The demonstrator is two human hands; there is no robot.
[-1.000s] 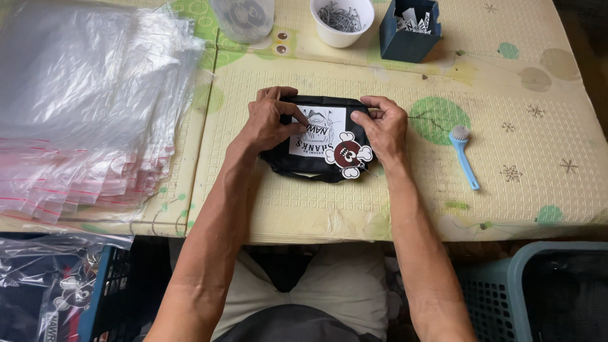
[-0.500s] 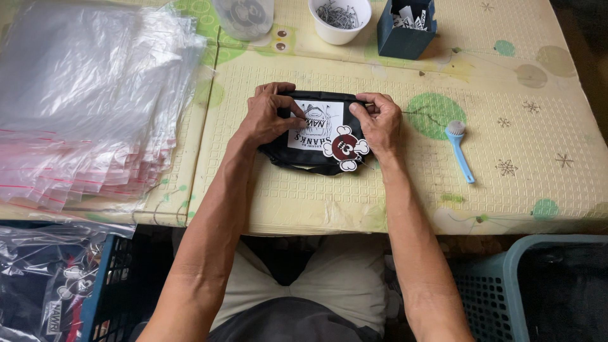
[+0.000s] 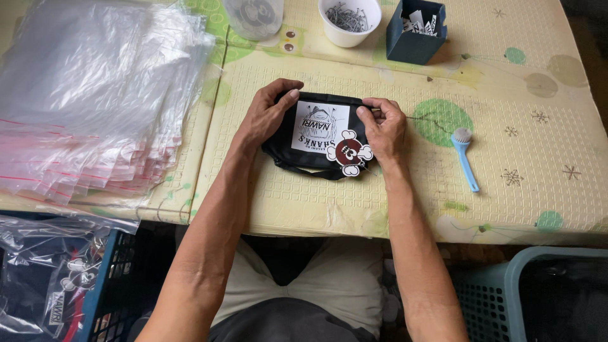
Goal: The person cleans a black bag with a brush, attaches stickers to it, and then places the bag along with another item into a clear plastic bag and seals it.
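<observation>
Currently both of my hands rest on the black pouch [image 3: 316, 142], which lies flat on the table [image 3: 519, 190] near the middle, closer to the near edge than the far one. My left hand [image 3: 266, 117] covers the pouch's left end, fingers held together and curled over its far rim, thumb lying on the top face. My right hand [image 3: 383, 130] holds the right end, thumb and forefinger pinching the far right corner, the other fingers folded beside it.

Risk, as I judge it: the pouch is soft and held only at its ends, so uneven pressure could make it slide on the mat or bunch up. The hang tag [image 3: 348, 152] lies loose on top and could crease under my right palm.

Labels and packages:
- A white rectangular label [image 3: 318, 126] with black print sits on the pouch's top face, upside down to me.
- The hang tag, white bone-shaped lobes around a dark red round centre, lies at the pouch's near right corner.
- A stack of clear plastic bags [image 3: 95, 95] with red strips covers the table's left side.
- A white cup [image 3: 350, 22] of small metal pieces and a dark blue box [image 3: 415, 31] of white tags stand at the far edge.
- A light blue brush [image 3: 465, 155] lies toward the right edge.
</observation>
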